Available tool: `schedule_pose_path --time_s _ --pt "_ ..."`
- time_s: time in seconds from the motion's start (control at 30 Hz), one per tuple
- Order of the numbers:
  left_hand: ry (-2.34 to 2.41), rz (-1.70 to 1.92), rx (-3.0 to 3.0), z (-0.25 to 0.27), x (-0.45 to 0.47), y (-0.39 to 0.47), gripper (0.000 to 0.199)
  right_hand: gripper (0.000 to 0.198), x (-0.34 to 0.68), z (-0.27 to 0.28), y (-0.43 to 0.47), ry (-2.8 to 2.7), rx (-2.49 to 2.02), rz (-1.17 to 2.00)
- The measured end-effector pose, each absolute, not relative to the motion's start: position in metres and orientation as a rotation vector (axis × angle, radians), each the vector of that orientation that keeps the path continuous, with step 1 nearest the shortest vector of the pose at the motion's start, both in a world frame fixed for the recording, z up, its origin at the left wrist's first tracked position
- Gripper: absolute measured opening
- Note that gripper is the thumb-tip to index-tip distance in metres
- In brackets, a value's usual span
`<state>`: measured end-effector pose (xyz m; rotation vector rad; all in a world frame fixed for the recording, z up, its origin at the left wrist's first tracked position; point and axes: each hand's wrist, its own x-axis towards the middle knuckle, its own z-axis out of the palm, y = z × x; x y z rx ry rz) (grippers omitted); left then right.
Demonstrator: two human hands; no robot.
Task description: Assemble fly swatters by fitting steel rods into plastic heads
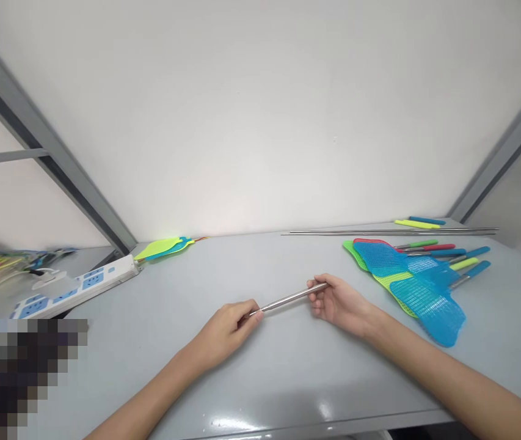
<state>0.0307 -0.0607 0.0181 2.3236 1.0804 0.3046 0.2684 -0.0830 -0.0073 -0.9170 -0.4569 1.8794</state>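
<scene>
A slim silvery metal rod (pixel 287 299) is held slightly tilted above the grey table, its right end higher in view. My left hand (pixel 235 324) pinches its left end between thumb and fingers. At the other end, my right hand (pixel 336 302) grips the rod with the thumb on top and the fingers curled under, palm partly turned up. To the right of my right hand lies a pile of fly swatters (pixel 407 275) with blue, green and red mesh heads and coloured handles. Both rod ends are partly hidden by my fingers.
Long thin metal rods (pixel 388 232) lie along the wall, with yellow and blue handles (pixel 418 224) behind them. Yellow and blue swatter heads (pixel 163 247) rest at the back left. A white power strip (pixel 113 275) runs along the left. A blurred-out patch covers the lower left.
</scene>
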Motion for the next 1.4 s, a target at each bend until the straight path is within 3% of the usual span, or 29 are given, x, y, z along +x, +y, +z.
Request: schedule_pose_path --time_s 0.4,0.7,0.9,1.03,1.2,1.4 --pt "1.093 0.322 2.321 0.018 0.029 -0.059 0.033 0.016 0.269 -0.008 -0.082 -0.429 -0.927 1.887" --pt "1.206 0.533 2.404 0.013 0.017 -0.032 0.033 0.015 0.268 -0.010 -0.082 -0.422 -0.924 1.876" --pt "1.582 0.667 2.527 0.001 -0.035 0.028 0.032 0.014 0.267 -0.009 -0.082 -0.408 -0.921 1.876" --pt "2.060 0.759 2.470 -0.009 -0.079 0.065 0.045 0.014 0.268 -0.009 -0.081 -0.406 -0.915 1.878" --pt "2.179 0.839 2.326 -0.018 -0.101 0.082 0.058 0.015 0.267 -0.009 -0.081 -0.410 -0.918 1.873" --pt "2.253 0.823 2.278 -0.022 -0.093 0.090 0.056 0.014 0.267 -0.010 -0.081 -0.414 -0.912 1.875"
